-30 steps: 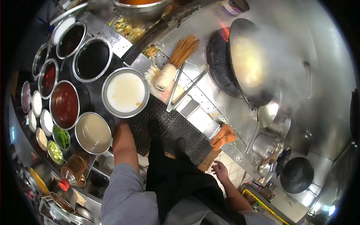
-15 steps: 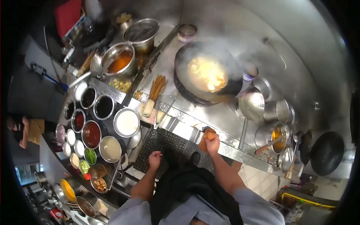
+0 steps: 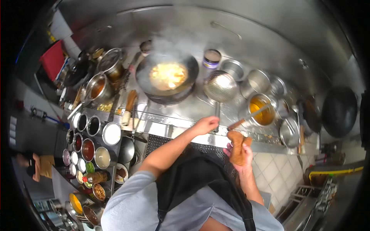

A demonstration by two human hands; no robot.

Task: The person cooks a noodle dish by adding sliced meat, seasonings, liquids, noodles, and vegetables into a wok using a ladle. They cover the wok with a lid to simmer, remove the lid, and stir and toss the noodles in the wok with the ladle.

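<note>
My left hand is above the front edge of the stove, its fingers curled in a loose fist with nothing visible in them. It is right beside the handle of a perforated skimmer; I cannot tell if they touch. An orange-brown cloth lies bunched in my right hand, the fingers and thumb wrapped round it. Left of the skimmer, a black wok sits on the burner, steaming, with bright pale-yellow contents in it.
A pot of yellow liquid with a wooden-handled ladle across it stands near my right hand. A bamboo brush lies left of the wok. Several sauce containers crowd the left side. Another person is at the far left.
My left hand has come up and right to the skimmer's handle. My right hand, still holding the cloth, has lifted off the stove's front edge and turned palm up. The view has swung right.
</note>
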